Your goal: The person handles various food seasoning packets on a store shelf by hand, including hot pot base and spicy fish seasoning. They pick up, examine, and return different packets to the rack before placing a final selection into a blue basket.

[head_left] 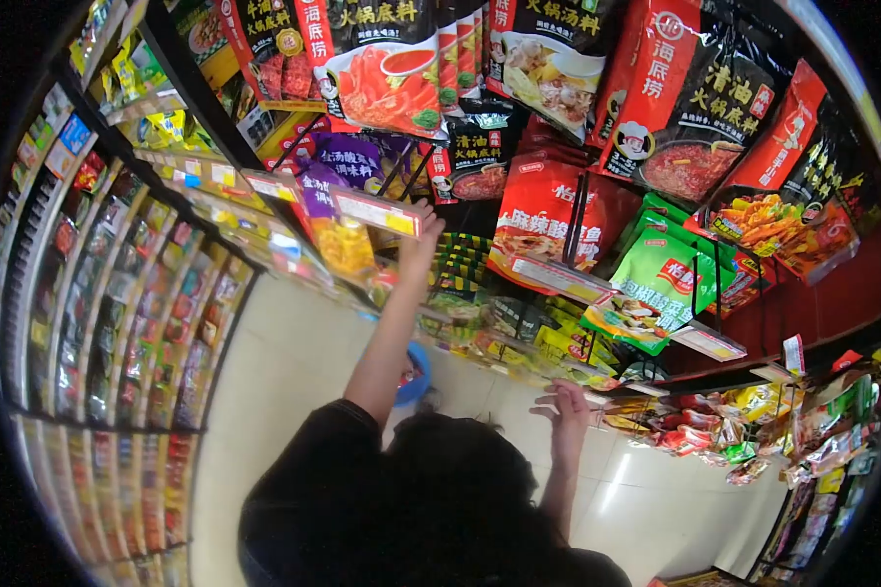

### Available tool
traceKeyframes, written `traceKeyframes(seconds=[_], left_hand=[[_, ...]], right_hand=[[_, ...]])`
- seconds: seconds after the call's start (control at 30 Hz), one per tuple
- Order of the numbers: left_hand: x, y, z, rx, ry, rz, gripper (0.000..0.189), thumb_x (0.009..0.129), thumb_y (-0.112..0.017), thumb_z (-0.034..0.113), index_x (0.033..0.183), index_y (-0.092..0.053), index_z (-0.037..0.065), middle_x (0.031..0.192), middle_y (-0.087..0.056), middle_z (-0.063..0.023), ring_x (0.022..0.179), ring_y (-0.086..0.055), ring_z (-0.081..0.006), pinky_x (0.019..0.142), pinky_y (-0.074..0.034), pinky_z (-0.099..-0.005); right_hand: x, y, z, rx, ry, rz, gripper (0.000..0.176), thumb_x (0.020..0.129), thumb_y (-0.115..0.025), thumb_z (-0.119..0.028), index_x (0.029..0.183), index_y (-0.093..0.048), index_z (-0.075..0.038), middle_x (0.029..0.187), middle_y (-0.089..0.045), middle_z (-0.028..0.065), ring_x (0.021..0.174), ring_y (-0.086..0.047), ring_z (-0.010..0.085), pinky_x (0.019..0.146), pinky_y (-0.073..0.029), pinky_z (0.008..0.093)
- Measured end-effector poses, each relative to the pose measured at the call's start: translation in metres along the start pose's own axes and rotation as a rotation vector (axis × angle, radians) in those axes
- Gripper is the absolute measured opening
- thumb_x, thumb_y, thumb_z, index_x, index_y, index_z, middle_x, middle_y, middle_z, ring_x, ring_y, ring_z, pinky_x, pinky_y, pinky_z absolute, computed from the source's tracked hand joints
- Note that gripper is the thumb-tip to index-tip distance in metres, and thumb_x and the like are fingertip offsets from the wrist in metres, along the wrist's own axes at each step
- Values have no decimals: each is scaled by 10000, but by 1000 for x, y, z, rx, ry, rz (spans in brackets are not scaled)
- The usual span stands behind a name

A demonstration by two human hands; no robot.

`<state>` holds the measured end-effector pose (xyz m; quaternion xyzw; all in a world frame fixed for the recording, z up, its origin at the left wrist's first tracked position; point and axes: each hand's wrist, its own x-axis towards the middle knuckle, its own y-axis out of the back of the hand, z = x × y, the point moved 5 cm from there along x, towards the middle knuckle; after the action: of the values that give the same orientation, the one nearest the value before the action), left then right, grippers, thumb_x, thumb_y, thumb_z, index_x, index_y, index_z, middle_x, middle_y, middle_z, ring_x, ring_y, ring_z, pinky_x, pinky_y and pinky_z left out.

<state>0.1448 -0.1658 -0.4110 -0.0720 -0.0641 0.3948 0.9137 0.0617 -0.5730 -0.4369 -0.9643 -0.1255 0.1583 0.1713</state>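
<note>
My left hand (419, 241) is raised to the hanging racks, its fingers curled at the right end of a white and yellow price tag (377, 212). Behind and left of that tag hang purple and yellow seasoning pouches (338, 220). Lower and to the right, my right hand (564, 406) is in the air with its fingers bent and apart, holding nothing. It is nearest the lower row of yellow-green packets (568, 342). Above it are a green seasoning pouch (656, 284) and a red one (548, 220), hanging on metal hooks.
Large black and red hotpot base packs (690, 98) fill the top rack. Shelves of small packets (108, 293) line the left side. A blue round container (413, 374) is on the pale tiled floor (284, 362) beyond my left arm. More bagged goods (695, 426) hang at the right.
</note>
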Motion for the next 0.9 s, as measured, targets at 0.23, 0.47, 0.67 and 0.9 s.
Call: traceKeyframes(seconds=[0.23,0.47,0.67,0.9], left_hand=[[25,-39,-35,-530,380,-121,916,853,-791,97,1515,-177,252,1486,-419,-122,1415,-363,-271,1135,-314,-511],[11,-25,-36,-192,197,-169,196,978,-649,115,929,-460,135,925,-526,25,952,-561,-116,971,-454,-334],[-30,-10,12,-88,-33,-5,268,1003,-617,201,1165,-418,123,1046,-581,-49,953,-611,-136,859,-532,-343],[-35,-30,42,349,-211,-96,490,920,-725,342,1250,-526,39,1003,-600,-76,846,-628,-173,740,-500,-338]], right_hand=[[-14,-39,13,-44,-52,-113,228,1032,-529,-145,1153,-592,37,1020,-619,148,818,-673,234,720,-615,385],[-25,-32,32,-75,-96,-88,191,1015,-526,-92,1119,-599,51,988,-623,148,812,-679,239,733,-611,379],[-19,-30,35,-60,-82,-124,201,1019,-536,-114,1130,-601,41,989,-628,134,835,-685,230,755,-597,366],[-15,-40,35,-99,-83,-201,174,1009,-529,-69,1128,-607,32,978,-627,119,819,-683,211,780,-575,345]])
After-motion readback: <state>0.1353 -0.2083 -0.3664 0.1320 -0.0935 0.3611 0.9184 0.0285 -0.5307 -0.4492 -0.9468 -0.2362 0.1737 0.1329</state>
